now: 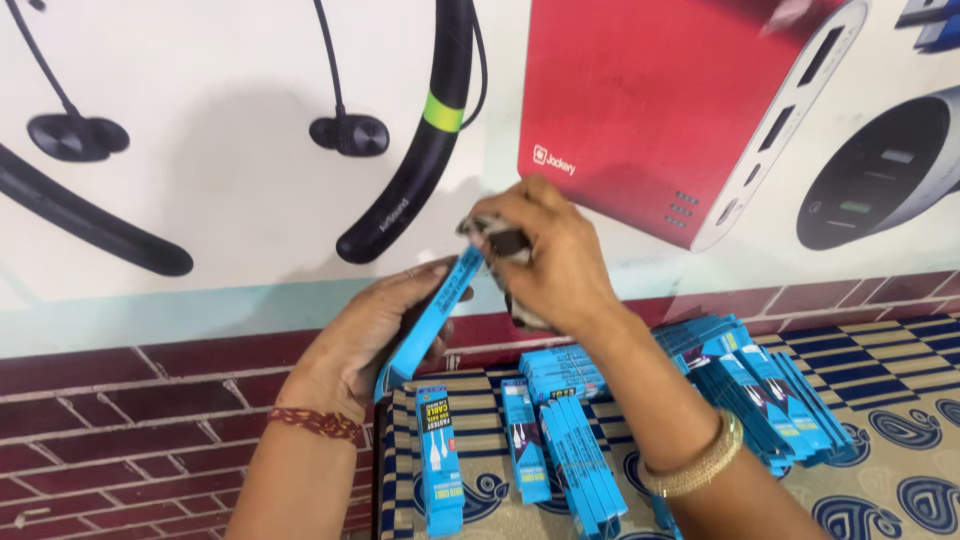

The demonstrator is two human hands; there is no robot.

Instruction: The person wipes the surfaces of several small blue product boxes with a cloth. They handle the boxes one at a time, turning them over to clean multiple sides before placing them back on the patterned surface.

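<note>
Left hand (370, 335) cupping long blue box (430, 315) above patterned mat's (900, 420) left edge; right hand (550, 260) fingers pinching bundled cable (500, 240) at box mouth. Keep box steady, feed cable straight, w/o crushing flap.

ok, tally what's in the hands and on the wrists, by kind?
blue box: 1, in left hand
dark item, blurred: 1, in right hand
red thread, left wrist: 1
gold bangle, right wrist: 1
total: 4
stacked boxes on the mat overlap too much to count.
</note>
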